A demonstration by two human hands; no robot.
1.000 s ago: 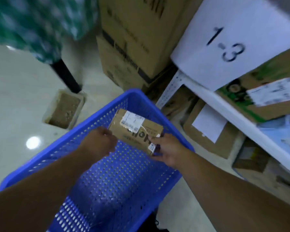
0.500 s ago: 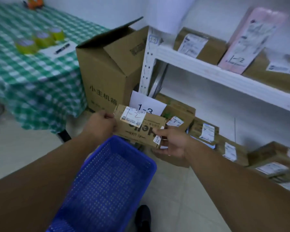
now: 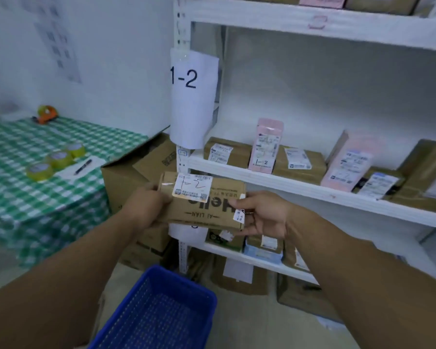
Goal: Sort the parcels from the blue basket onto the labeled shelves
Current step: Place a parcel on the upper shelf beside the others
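both hands hold brown parcel (image 3: 207, 207) marked 1-2 — left hand (image 3: 146, 205) grips left end, right hand (image 3: 264, 217) grips right end — before shelf (image 3: 300, 187) with 1-2 sign (image 3: 191, 96), above blue basket (image 3: 161, 311).

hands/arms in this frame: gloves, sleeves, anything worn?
No gloves on either the left hand or the right hand. Both forearms are bare from the wrist down to the frame edge; no sleeve, cuff, watch or wristband shows. A small dark band, possibly a ring, sits at a right-hand finger, too blurred to confirm. No markings or cables visible.
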